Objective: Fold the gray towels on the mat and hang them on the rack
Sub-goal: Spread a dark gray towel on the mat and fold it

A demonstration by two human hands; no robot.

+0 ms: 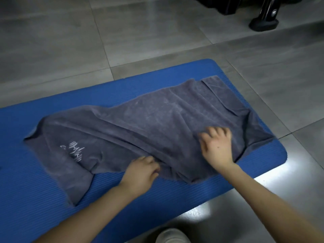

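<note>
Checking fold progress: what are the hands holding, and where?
The gray cloth towel: left hand pinches its near edge, right hand bunches fabric toward its right end.

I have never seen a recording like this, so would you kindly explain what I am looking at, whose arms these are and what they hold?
No machine here: a person wears a camera on the head, so this one picture looks down along their own bare arms. A blue mat lies on a tiled floor, and a rumpled gray towel with pale lettering is spread across it. The left hand pinches a fold at the towel's near edge; the right hand sits on top, curled fingers gathering cloth. The pale shoe at the bottom is probably the wearer's.
</note>
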